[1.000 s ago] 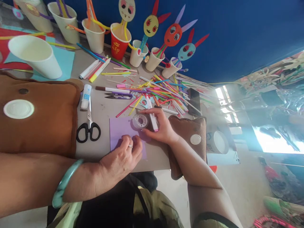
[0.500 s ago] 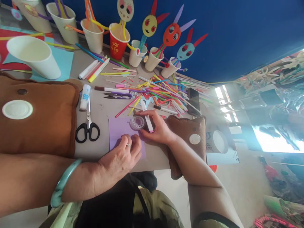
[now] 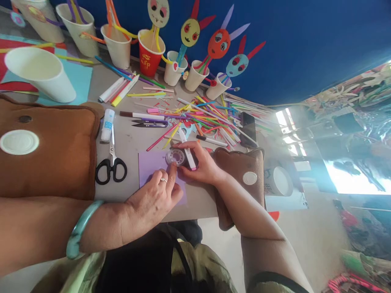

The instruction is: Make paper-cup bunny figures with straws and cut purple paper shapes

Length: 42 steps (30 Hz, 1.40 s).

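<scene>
My right hand (image 3: 204, 162) is closed around a small round tape dispenser (image 3: 175, 157) with a clear, ringed hub. A white marker with a pink end (image 3: 187, 151) is also in its grip, slanting across the palm side. My left hand (image 3: 155, 193), with a ring and a green bangle (image 3: 82, 230), holds nothing. Its index finger stretches out to touch the hub's near edge, while the other fingers are bent. Under both lies a sheet of purple paper (image 3: 146, 165), partly covered by the hands.
Black-handled scissors (image 3: 111, 165) and a glue stick (image 3: 107, 125) lie left, beside a brown cushion (image 3: 55, 162). Thread snips (image 3: 149, 123), markers and a heap of coloured sticks (image 3: 201, 116) spread behind. Paper cups (image 3: 197, 77) with puppet faces line the blue wall. Another brown cushion (image 3: 240, 162) sits right.
My left index finger has straightened and moved up onto the tape dispenser's hub; before, the fingers were bunched over the purple paper. My right hand keeps its hold. The view has shifted slightly.
</scene>
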Each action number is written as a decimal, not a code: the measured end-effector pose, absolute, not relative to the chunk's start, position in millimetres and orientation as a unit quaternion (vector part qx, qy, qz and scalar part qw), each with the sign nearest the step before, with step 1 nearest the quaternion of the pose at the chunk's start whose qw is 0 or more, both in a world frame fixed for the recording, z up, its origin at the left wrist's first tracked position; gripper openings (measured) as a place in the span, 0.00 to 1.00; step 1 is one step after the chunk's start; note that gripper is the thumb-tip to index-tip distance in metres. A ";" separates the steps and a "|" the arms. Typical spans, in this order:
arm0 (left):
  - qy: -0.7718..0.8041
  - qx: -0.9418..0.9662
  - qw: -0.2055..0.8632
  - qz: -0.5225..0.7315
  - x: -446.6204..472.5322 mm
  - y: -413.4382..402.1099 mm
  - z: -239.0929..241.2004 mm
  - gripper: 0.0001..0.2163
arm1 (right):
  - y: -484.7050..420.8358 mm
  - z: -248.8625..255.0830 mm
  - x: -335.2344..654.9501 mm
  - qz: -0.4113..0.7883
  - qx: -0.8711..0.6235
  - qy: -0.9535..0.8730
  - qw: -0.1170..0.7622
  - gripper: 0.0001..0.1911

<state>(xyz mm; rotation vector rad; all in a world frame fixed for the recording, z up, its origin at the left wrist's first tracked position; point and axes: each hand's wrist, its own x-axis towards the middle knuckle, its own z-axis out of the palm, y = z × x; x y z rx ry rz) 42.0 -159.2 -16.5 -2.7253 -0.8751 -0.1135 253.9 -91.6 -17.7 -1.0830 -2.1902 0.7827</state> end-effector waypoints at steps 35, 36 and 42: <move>-0.268 -0.955 0.129 -0.021 37.6 -154.8 1.0 0.11 | -105.8 -11.8 250.9 0.123 -0.423 -0.801 0.405 0.02; -0.271 -0.954 0.126 -0.022 37.8 -155.2 0.7 0.12 | -105.3 -12.3 250.7 0.119 -0.418 -0.807 0.401 0.02; -0.292 -0.950 0.097 -0.059 38.1 -156.2 -2.8 0.09 | -102.5 -17.0 248.9 0.091 -0.398 -0.824 0.392 0.05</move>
